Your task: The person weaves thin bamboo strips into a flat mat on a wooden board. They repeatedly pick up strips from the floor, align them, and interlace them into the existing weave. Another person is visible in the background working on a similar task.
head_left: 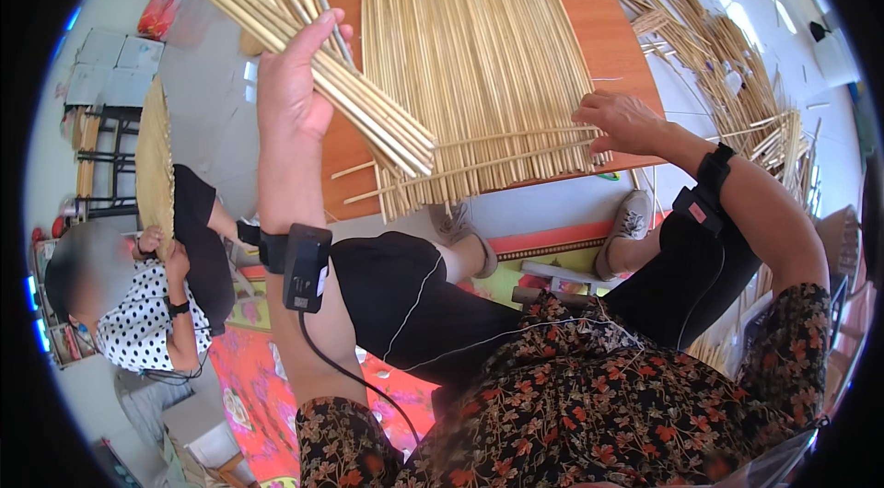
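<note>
A bundle of pale stalks (pixel 373 110) slants through the left hand (pixel 299 74), its lower ends over the near left corner of a stalk row (pixel 479 55); that hand is closed around it, thumb on top. The row lies between both hands on the orange-brown surface (pixel 626 46). At its near right corner, the right hand (pixel 626 124) bends partly closed, fingertips at two crosswise sticks' (pixel 516 137) ends; whether it grips them, I cannot tell.
</note>
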Demonstrator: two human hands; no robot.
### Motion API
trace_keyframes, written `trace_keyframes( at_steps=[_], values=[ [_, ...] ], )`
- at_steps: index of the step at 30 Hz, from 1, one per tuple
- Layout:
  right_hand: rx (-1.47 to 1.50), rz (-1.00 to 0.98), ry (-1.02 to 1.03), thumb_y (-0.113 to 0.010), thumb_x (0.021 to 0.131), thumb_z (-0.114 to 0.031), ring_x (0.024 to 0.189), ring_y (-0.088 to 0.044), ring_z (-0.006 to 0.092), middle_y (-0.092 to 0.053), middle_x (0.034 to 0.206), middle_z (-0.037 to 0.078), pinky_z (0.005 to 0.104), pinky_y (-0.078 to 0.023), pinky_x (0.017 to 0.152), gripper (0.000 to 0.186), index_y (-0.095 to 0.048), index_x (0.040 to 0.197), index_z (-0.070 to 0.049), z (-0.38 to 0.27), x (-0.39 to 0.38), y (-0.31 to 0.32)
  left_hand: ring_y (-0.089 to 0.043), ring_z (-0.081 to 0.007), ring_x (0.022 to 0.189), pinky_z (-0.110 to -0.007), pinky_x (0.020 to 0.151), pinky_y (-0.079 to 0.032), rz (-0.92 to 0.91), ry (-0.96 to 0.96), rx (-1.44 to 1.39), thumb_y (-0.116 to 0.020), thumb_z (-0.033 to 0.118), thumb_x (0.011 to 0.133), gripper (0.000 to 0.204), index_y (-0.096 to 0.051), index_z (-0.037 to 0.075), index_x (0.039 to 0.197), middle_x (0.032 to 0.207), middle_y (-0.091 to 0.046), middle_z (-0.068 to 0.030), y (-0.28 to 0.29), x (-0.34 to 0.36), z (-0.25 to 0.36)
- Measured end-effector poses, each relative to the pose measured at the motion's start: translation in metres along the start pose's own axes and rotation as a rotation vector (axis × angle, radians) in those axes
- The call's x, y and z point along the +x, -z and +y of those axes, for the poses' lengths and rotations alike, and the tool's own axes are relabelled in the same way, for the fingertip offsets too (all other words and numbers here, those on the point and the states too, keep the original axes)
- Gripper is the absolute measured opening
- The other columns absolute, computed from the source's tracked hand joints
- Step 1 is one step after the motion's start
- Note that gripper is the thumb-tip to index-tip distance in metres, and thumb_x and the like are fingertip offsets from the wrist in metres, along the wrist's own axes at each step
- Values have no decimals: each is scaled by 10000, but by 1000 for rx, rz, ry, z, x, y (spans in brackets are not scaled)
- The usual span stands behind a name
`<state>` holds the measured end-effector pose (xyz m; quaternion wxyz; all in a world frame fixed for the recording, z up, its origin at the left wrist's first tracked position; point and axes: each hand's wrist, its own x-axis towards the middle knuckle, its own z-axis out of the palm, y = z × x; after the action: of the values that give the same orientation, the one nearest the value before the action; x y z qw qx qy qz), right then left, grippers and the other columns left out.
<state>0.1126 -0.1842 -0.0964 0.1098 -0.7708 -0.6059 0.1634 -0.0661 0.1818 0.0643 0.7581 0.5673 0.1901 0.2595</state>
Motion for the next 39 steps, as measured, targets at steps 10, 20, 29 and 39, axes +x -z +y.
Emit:
trace_keyframes(
  at_steps=[10, 20, 29, 39],
  values=[
    [-144, 5, 129, -806, 716, -167, 977, -623, 317, -605, 955, 94, 443, -528, 809, 315, -617, 945, -61, -22, 26, -17, -690, -200, 844, -337, 667, -583, 36, 5, 11, -724, 17, 886, 290, -625, -59, 1148, 1004, -707, -132, 4, -3, 3],
    [-104, -59, 37, -753, 792, -187, 982, -638, 317, -618, 939, 93, 453, -533, 796, 223, -642, 951, -75, -29, 26, -8, -681, -193, 846, -319, 662, -566, 32, 32, 2, -727, 21, 885, 306, -627, -63, 1162, 1025, -698, -136, 3, -9, 3],
    [592, 200, -215, -623, 905, -629, 1144, -629, 318, -660, 1236, 155, 415, -502, 960, 667, -633, 1268, -69, -55, 28, 53, -634, -147, 853, -285, 683, -524, -122, 216, 172, -683, 91, 938, 265, -613, -14, 1171, 938, -645, -59, -70, -47, -23],
    [2029, 664, -29, -797, 835, -306, 860, -685, 219, -697, 918, 131, 371, -569, 769, 412, -673, 1005, 48, -68, 18, 89, -627, -206, 754, -354, 663, -538, -593, 691, 145, -660, 63, 882, 276, -548, 22, 1130, 890, -619, -88, -175, -104, -80]
  ],
)
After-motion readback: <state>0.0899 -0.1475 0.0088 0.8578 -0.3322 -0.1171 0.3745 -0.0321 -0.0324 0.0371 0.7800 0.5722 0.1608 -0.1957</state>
